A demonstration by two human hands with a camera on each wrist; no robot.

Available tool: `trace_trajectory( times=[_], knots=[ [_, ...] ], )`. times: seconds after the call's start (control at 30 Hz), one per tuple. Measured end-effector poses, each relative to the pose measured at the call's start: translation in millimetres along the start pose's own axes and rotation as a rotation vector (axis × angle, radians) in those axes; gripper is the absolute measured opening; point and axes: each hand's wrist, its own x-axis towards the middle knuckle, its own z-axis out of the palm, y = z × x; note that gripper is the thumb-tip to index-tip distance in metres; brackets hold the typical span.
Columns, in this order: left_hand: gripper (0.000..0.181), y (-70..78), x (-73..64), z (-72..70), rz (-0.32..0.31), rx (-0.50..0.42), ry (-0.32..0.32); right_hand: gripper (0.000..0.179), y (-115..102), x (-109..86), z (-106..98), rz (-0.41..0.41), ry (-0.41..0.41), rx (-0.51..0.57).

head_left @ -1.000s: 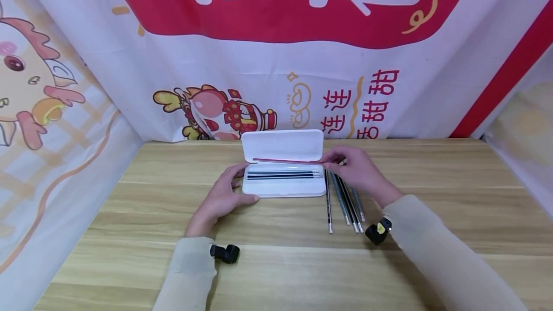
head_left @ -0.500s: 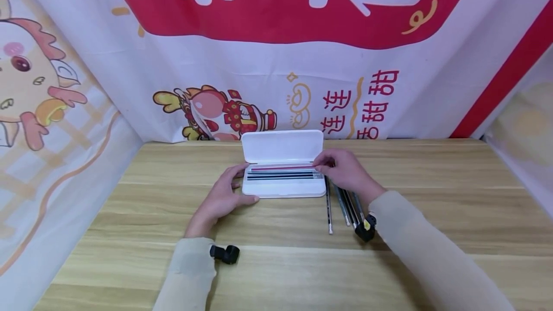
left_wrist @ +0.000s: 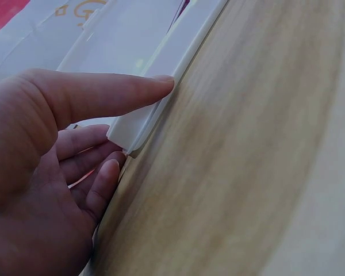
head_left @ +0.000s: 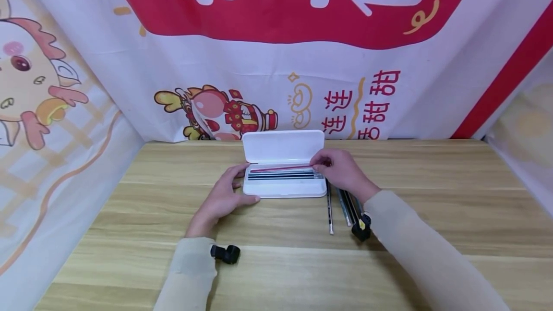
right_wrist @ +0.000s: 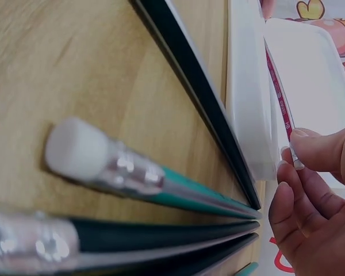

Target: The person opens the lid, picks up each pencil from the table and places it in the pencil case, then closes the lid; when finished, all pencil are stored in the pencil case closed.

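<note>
An open white pencil case (head_left: 282, 188) lies on the wooden table with its lid (head_left: 282, 147) folded back. Several dark pencils (head_left: 282, 175) rest inside it. My right hand (head_left: 319, 163) pinches the right end of a red pencil (head_left: 281, 168), which lies low in the case behind the dark ones. The right wrist view shows thumb and fingertips (right_wrist: 310, 144) closed on the red pencil (right_wrist: 279, 98) beside the case wall (right_wrist: 250, 86). My left hand (head_left: 239, 188) holds the case's left end, thumb (left_wrist: 115, 92) along its front edge (left_wrist: 161, 109), fingers at the corner.
Several loose pencils (head_left: 341, 203) with eraser ends (right_wrist: 75, 149) lie fanned on the table just right of the case, under my right wrist. A printed cloth backdrop (head_left: 276, 61) walls the table at the back and both sides.
My right hand has moved left and down, bringing the red pencil from the lid's edge into the case. The left hand has kept its hold on the case.
</note>
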Motion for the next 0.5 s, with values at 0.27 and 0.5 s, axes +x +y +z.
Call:
trace_trajectory(
  times=[0.27,0.5],
  knots=[
    [0.091,-1.9,1.8,0.1,-0.011,0.004,0.003,0.012,1.9,2.4,5.6,-0.009,0.037,-0.024],
    [0.092,-2.3,2.3,-0.4,-0.024,0.013,0.0,0.008,2.3,2.9,8.3,0.019,0.077,-0.011]
  ],
)
